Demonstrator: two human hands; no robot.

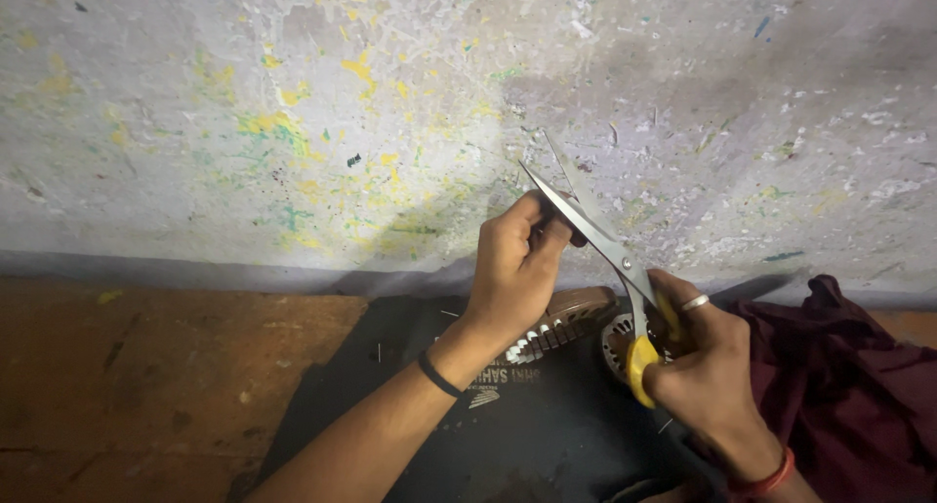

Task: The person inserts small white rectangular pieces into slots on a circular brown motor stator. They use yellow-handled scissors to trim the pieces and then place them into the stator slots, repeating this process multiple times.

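The scene is dim overall, with soft, uneven light that falls brightest on the upper middle of the paint-flecked wall [390,122]. The wall greys off toward its right side, where a broad shadow spreads across it. The lower part of the frame is darker: the black mat [547,435] swallows nearly all detail, and the maroon cloth [859,386] at the right sinks into murk. A faint glint runs along the scissors' blades [586,220], the only real highlight. The left hand [512,269] and right hand [708,357] are lit from above and reasonably sharp. Corners look slightly soft and darkened, and fine grain shows in the shadows.
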